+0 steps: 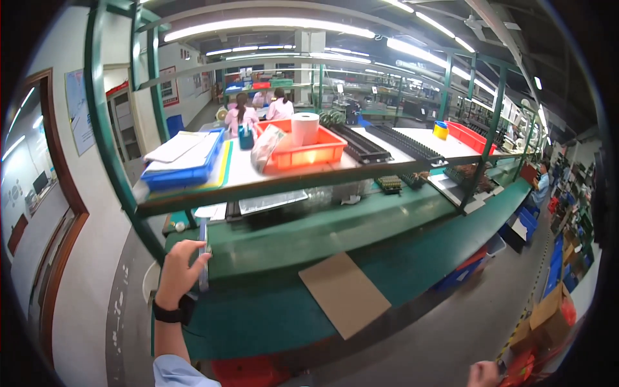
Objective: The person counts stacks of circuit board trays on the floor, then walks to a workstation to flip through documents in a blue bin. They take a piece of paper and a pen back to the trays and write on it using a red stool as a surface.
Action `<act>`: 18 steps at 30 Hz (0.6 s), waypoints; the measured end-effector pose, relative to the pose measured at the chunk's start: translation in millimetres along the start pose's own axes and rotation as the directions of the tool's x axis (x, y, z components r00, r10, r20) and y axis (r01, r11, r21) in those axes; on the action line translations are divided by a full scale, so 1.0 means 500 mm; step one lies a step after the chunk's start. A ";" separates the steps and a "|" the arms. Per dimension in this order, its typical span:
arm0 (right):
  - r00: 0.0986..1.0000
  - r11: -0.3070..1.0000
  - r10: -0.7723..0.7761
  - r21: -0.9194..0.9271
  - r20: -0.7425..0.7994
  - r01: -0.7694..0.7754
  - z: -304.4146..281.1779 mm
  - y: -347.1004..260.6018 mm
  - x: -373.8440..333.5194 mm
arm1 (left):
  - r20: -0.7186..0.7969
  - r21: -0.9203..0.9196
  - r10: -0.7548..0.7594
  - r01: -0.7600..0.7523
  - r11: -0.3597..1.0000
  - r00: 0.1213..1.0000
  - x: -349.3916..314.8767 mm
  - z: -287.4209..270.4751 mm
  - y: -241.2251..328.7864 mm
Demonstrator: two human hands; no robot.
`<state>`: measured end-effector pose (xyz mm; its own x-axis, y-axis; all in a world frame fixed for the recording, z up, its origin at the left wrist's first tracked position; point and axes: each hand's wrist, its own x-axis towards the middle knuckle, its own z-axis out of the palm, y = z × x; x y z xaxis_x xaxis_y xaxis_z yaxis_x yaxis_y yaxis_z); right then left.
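My left hand, with a black band on its wrist, is raised at the left end of the green workbench. Its thumb and forefinger curl toward each other, almost meeting around something small that I cannot make out. Just beside these fingertips stands a narrow blue-and-white upright strip. At the lower edge, well right of the bench, my right hand shows only in part; its fingers look bent and blurred. A flat brown cardboard sheet lies on the bench's front part, apart from both hands.
Above the bench, a shelf carries a blue tray of papers, an orange bin with a white roll, and black racks. A green post rises at left. Cardboard boxes stand at right; other people work farther off.
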<state>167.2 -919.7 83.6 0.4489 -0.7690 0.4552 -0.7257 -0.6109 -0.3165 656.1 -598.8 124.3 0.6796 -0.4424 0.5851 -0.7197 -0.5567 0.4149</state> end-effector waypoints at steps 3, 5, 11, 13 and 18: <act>0.975 0.991 -0.069 0.099 -0.209 0.091 -0.044 -0.095 0.151 | -0.033 0.200 0.092 -0.083 0.976 0.995 0.120 -0.029 -0.080; 0.953 0.957 -0.193 0.169 -0.236 0.235 -0.047 -0.130 0.231 | -0.196 0.339 0.109 -0.037 0.940 0.975 0.217 0.006 -0.148; 0.814 0.677 -0.545 0.468 -0.201 0.569 0.071 -0.205 0.456 | -0.160 0.616 0.100 0.020 0.788 0.982 0.359 0.043 -0.287; 0.781 0.617 -0.594 0.514 -0.193 0.596 0.104 -0.239 0.526 | -0.168 0.621 0.060 0.058 0.781 0.984 0.393 0.051 -0.276; 0.526 0.291 -0.818 0.620 -0.235 0.729 0.162 -0.357 0.673 | -0.143 0.505 -0.025 0.094 0.858 0.989 0.416 0.056 -0.343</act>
<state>489.9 -1084.6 225.7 0.7066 0.1394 0.6937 0.4394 -0.8549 -0.2758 924.8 -615.2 155.5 0.6697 -0.3234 0.6685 -0.4815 -0.8744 0.0593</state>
